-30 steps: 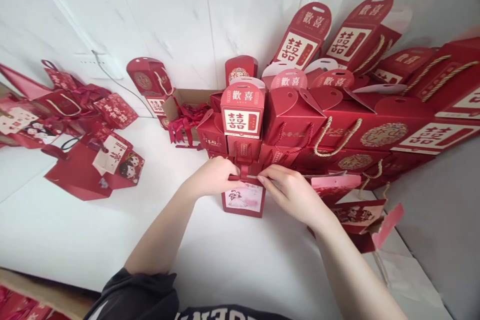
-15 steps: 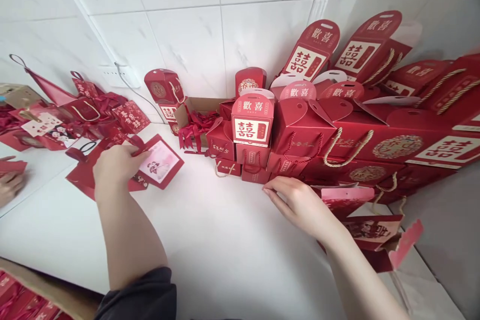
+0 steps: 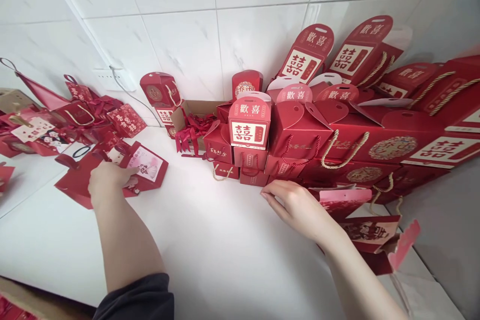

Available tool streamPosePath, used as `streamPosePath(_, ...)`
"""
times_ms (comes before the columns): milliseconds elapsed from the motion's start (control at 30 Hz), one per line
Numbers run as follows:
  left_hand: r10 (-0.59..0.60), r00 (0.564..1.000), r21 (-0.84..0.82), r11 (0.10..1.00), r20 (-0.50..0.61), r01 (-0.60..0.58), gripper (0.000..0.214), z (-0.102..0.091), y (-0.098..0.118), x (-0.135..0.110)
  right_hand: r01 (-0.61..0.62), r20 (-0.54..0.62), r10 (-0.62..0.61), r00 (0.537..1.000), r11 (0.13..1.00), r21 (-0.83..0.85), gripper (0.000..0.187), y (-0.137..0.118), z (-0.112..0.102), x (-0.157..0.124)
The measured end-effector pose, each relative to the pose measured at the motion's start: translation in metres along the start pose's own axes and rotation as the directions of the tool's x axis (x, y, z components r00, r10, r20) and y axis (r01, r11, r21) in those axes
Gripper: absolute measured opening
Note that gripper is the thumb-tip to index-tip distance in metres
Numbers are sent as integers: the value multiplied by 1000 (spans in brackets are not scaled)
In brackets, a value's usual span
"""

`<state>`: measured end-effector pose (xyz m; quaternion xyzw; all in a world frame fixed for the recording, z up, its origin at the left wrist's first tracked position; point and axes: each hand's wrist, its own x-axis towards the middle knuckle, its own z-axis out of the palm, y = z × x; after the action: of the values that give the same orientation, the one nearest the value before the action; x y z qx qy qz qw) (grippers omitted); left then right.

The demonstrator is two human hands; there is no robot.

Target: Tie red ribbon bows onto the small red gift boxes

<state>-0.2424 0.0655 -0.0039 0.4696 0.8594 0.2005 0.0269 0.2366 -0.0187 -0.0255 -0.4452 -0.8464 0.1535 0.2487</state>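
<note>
My left hand is at the left of the white table. Its fingers are on a red gift box with a pink picture of a couple, thumb against its side; the other fingers are partly hidden. Beside it is a dark red box with a ribbon handle. My right hand rests on the tabletop with its fingers together and nothing visible in them. Its fingertips lie just in front of the stacked small red boxes.
Red boxes with gold rope handles are piled along the tiled wall. An open carton holds red ribbons. More red boxes and bags stand at the back left. Opened picture boxes lie right of my right arm.
My left hand has moved slightly left and down with the picture box, which now sits closer to the dark red box. My right hand has stayed put. Another person's hand has left view at the left.
</note>
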Motion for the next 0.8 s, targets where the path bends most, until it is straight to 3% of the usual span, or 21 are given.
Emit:
streamPosePath(67, -170, 984, 56, 983, -47, 173, 56, 1, 3, 0, 3, -4, -3, 1000, 1000, 1, 20, 0, -1, 0)
streamPosePath(133, -253, 964, 74, 963, -85, 260, 58, 0, 4, -1, 2, -7, -2, 1000, 1000, -2, 20, 0, -2, 0)
streamPosePath(233, -320, 940, 60, 943, -116, 328, 62, -1, 4, -4, 2, -6, -2, 1000, 1000, -7, 20, -1, -4, -1)
streamPosePath(400, -393, 906, 18, 916, -159, 401, 92, -2, 4, -8, 4, -3, -4, 1000, 999, -36, 20, -10, -13, -7)
streamPosePath(500, -413, 892, 30, 905, -184, 425, 99, -9, 16, -18, 22, -29, -23, 999, 998, -50, 19, -18, -27, -15)
streamPosePath(567, -388, 882, 18, 913, -267, 407, 100, -15, 34, -26, 32, -76, -36, 996, 998, -56, 18, -24, -39, -21)
streamPosePath(633, -235, 902, -19, 969, -361, 245, 84, -16, 61, -30, 50, -136, -58, 989, 997, -60, 16, -28, -53, -30)
streamPosePath(700, 59, 912, -50, 995, -406, -86, 50, -9, 95, -24, 71, -221, -90, 971, 993, -90, 13, -30, -65, -42)
streamPosePath(733, 217, 903, -85, 960, -372, -266, 39, -1, 115, -17, 82, -277, -114, 954, 989, -123, 14, -30, -70, -49)
streamPosePath(800, 370, 901, -138, 904, -226, -406, 31, 21, 156, 3, 64, -333, -118, 935, 983, -170, 20, -29, -76, -64)
